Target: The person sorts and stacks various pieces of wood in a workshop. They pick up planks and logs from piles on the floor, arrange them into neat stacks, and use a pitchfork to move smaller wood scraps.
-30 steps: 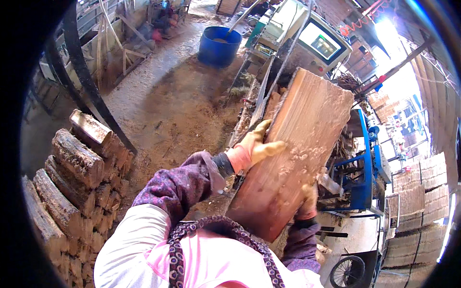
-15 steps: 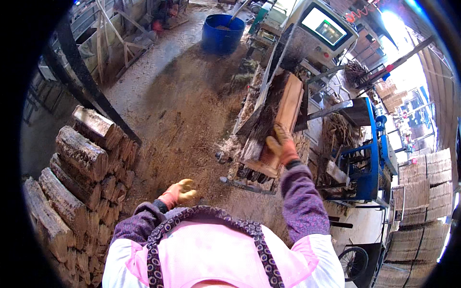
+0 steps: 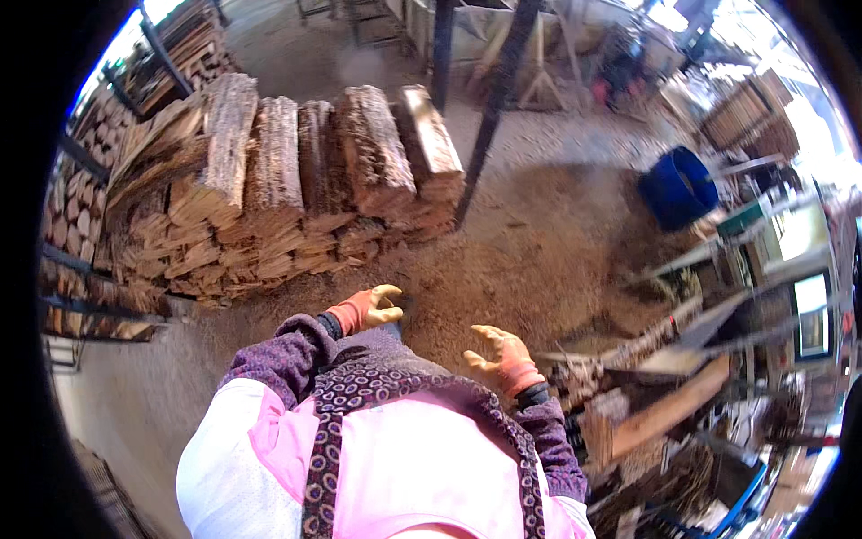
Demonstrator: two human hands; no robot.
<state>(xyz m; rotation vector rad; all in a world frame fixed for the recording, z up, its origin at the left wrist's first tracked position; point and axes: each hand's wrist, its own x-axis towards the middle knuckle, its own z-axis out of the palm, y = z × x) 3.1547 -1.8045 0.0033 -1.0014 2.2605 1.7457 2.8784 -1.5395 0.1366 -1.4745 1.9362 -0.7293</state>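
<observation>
My left hand (image 3: 366,311), in an orange and tan work glove, is held out before my apron with its fingers apart and nothing in them. Likewise gloved, my right hand (image 3: 503,359) hovers bare of any load, thumb and fingers spread. Ahead and to the left rises a stack of split logs (image 3: 247,207), several thick bark-covered pieces lying along its top. A cut timber piece (image 3: 669,409) with a smooth pale face lies on the machine at the right, apart from my right hand.
A blue tub (image 3: 678,190) stands at the far right beside the machine and its lit screen (image 3: 812,314). Dark slanted posts (image 3: 494,112) rise behind the log stack. Sawdust covers the floor (image 3: 530,260) between stack and machine.
My view has swung left, from the machine to the log stack. My right hand has left the timber piece on the machine and come in front of my body.
</observation>
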